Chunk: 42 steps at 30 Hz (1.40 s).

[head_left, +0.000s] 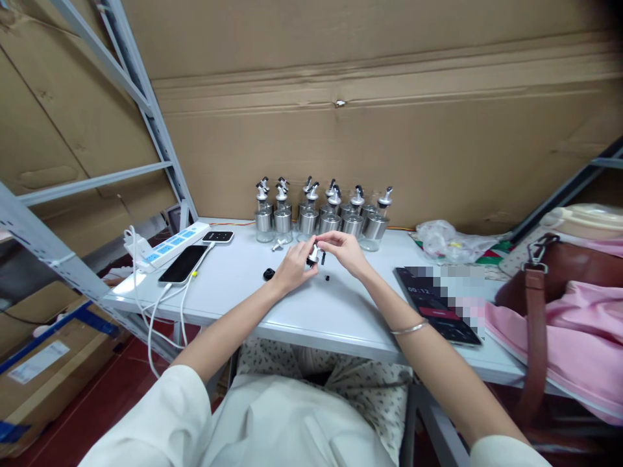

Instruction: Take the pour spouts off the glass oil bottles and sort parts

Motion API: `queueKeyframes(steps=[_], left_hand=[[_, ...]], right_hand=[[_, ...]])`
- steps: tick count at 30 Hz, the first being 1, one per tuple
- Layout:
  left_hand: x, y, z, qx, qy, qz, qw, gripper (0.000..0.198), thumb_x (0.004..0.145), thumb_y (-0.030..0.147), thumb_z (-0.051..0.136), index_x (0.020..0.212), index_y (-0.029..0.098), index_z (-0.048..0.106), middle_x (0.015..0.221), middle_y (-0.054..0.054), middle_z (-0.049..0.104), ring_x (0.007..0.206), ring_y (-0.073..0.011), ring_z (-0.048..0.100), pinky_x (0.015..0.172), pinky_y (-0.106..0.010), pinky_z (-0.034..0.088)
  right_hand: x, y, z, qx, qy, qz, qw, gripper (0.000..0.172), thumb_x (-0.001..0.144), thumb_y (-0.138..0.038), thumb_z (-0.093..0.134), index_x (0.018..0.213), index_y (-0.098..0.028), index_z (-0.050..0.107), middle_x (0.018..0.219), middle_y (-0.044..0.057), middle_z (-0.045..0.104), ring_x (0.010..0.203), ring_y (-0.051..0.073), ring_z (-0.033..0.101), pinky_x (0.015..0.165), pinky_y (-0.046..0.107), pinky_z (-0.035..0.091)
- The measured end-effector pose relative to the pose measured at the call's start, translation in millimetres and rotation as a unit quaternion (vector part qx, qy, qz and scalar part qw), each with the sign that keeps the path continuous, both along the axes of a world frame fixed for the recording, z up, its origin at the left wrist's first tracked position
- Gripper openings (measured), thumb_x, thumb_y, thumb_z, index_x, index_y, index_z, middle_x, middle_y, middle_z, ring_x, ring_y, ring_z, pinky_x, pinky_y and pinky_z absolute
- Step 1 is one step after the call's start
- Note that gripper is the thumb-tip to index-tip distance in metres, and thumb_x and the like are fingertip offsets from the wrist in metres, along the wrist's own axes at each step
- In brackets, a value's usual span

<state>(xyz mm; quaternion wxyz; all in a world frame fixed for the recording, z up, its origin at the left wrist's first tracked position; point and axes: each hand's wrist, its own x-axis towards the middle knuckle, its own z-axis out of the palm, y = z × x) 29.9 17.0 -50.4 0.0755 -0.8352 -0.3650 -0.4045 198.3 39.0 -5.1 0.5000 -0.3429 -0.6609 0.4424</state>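
Note:
My left hand (pixel 295 264) is closed around a small silver-and-black pourer spout (pixel 314 253), like the tops on the bottles behind. At its upper end the fingertips of my right hand (pixel 344 251) are pinched together, touching the spout or a small dark part on it; which one is hidden. A small black piece (pixel 324 258) lies just below the right fingers, and a tiny black cap (pixel 328 278) is nearer the front. Left of my left hand are a round black part (pixel 268 274) and a loose silver spout piece (pixel 279 244).
Several glass-and-steel bottles (pixel 308 222) with pourers stand against the cardboard. A power strip (pixel 172 245), a phone (pixel 182 264) with white cables and a small black-and-white device (pixel 218 237) lie left. At right are a tablet (pixel 435 305), a plastic bag (pixel 445 241) and a brown bag (pixel 523 292).

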Motion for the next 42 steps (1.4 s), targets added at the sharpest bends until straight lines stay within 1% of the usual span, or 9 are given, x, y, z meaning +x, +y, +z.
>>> queueKeyframes(steps=[5, 8, 11, 17, 24, 28, 36, 39, 42], left_hand=[[-1, 1, 1.0, 0.014, -0.030, 0.017, 0.999, 0.058, 0.076, 0.017, 0.055, 0.131, 0.012, 0.037, 0.093, -0.007, 0.060, 0.087, -0.0205, 0.058, 0.081, -0.034, 0.046], [-3, 2, 2.0, 0.007, -0.061, 0.036, 0.997, 0.060, 0.075, 0.017, 0.056, 0.131, 0.014, 0.035, 0.094, -0.007, 0.063, 0.085, -0.0195, 0.060, 0.083, -0.034, 0.046], [-5, 2, 2.4, -0.013, -0.071, 0.039, 0.997, 0.061, 0.075, 0.017, 0.054, 0.132, 0.015, 0.033, 0.096, -0.007, 0.066, 0.083, -0.0196, 0.061, 0.086, -0.035, 0.046], [-4, 1, 2.6, -0.084, -0.055, 0.003, 0.995, 0.062, 0.073, 0.017, 0.051, 0.132, 0.013, 0.034, 0.099, -0.009, 0.065, 0.087, -0.0212, 0.062, 0.084, -0.034, 0.047], [-2, -4, 8.5, -0.125, -0.042, 0.007, 0.991, 0.063, 0.070, 0.017, 0.050, 0.132, 0.013, 0.037, 0.106, -0.011, 0.063, 0.093, -0.0218, 0.058, 0.089, -0.036, 0.045], [0, -7, 10.8, -0.151, -0.033, 0.022, 0.988, 0.064, 0.070, 0.017, 0.049, 0.132, 0.012, 0.039, 0.111, -0.012, 0.062, 0.095, -0.0227, 0.056, 0.092, -0.037, 0.043], [0, -6, 5.3, -0.125, -0.048, 0.005, 0.991, 0.063, 0.073, 0.019, 0.050, 0.134, 0.010, 0.037, 0.112, -0.013, 0.061, 0.094, -0.0223, 0.055, 0.091, -0.037, 0.044], [-3, -5, 6.1, -0.130, -0.088, -0.014, 0.987, 0.063, 0.082, 0.022, 0.045, 0.141, 0.012, 0.025, 0.103, -0.010, 0.062, 0.080, -0.0166, 0.057, 0.083, -0.032, 0.046], [-4, -5, 6.7, -0.147, -0.109, -0.032, 0.983, 0.061, 0.088, 0.026, 0.040, 0.144, 0.016, 0.018, 0.096, -0.005, 0.061, 0.062, -0.0100, 0.052, 0.073, -0.027, 0.045]], right_hand=[[-4, -4, 1.2, -0.054, 0.048, 0.027, 0.997, 0.035, 0.057, -0.044, 0.078, 0.077, -0.018, 0.067, 0.072, 0.001, 0.067, 0.069, 0.014, 0.061, 0.073, 0.032, 0.050], [-6, -7, 1.3, -0.138, 0.084, 0.088, 0.983, 0.039, 0.059, -0.046, 0.077, 0.083, -0.018, 0.068, 0.074, 0.000, 0.065, 0.068, 0.011, 0.058, 0.066, 0.026, 0.048], [-6, -9, 0.6, -0.195, 0.087, 0.151, 0.965, 0.033, 0.062, -0.044, 0.077, 0.079, -0.017, 0.068, 0.076, 0.000, 0.061, 0.068, 0.009, 0.053, 0.060, 0.021, 0.043], [-5, -12, -1.0, -0.242, 0.104, 0.190, 0.946, 0.023, 0.066, -0.035, 0.076, 0.080, -0.018, 0.070, 0.079, 0.001, 0.062, 0.073, 0.011, 0.052, 0.062, 0.022, 0.043], [-4, -11, -4.5, -0.262, 0.131, 0.237, 0.926, 0.035, 0.059, -0.042, 0.082, 0.082, -0.016, 0.072, 0.085, 0.003, 0.065, 0.081, 0.013, 0.054, 0.073, 0.027, 0.046], [-3, -6, -11.2, -0.255, 0.138, 0.251, 0.923, 0.036, 0.059, -0.039, 0.083, 0.083, -0.016, 0.071, 0.078, 0.001, 0.063, 0.075, 0.011, 0.054, 0.073, 0.026, 0.045], [-8, -9, -11.7, -0.235, 0.139, 0.244, 0.930, 0.039, 0.055, -0.043, 0.085, 0.080, -0.017, 0.069, 0.076, -0.001, 0.062, 0.074, 0.011, 0.054, 0.072, 0.026, 0.046], [-10, -15, 0.5, -0.200, 0.152, 0.190, 0.949, 0.035, 0.059, -0.044, 0.082, 0.077, -0.018, 0.066, 0.081, 0.000, 0.063, 0.080, 0.013, 0.056, 0.075, 0.027, 0.047], [-7, -19, 22.6, -0.151, 0.211, 0.115, 0.959, 0.029, 0.064, -0.042, 0.077, 0.072, -0.021, 0.059, 0.084, 0.000, 0.065, 0.081, 0.015, 0.058, 0.074, 0.030, 0.048]])
